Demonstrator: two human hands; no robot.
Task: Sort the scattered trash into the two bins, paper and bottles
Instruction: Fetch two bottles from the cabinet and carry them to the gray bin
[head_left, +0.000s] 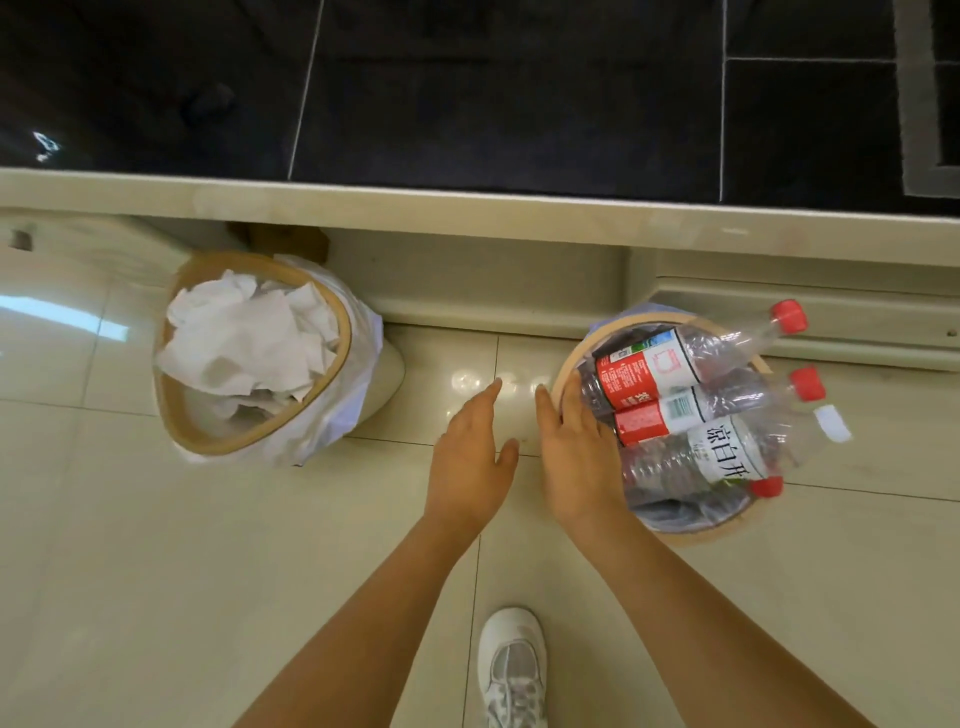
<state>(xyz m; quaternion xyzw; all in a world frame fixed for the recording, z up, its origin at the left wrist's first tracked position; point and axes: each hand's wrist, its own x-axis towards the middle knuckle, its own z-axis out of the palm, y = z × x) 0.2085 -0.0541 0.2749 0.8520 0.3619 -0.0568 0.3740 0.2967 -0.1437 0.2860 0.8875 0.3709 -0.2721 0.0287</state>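
Two white bins with tan rims stand on the tiled floor. The left bin (218, 441) is filled with crumpled white paper (249, 338). The right bin (696, 535) holds several clear plastic bottles (670, 410) with red caps and red or white labels, heaped above its rim. My left hand (470, 462) hovers flat over the floor between the bins, fingers straight, holding nothing. My right hand (576, 457) is stretched out over the left rim of the bottle bin, fingers straight, next to the bottles; whether it touches them I cannot tell.
A cream counter edge (467, 208) with a dark top runs across behind the bins, its base (519, 291) recessed. My white shoe (511, 670) is on the floor near the bottom edge. Pale glossy tiles surround both bins.
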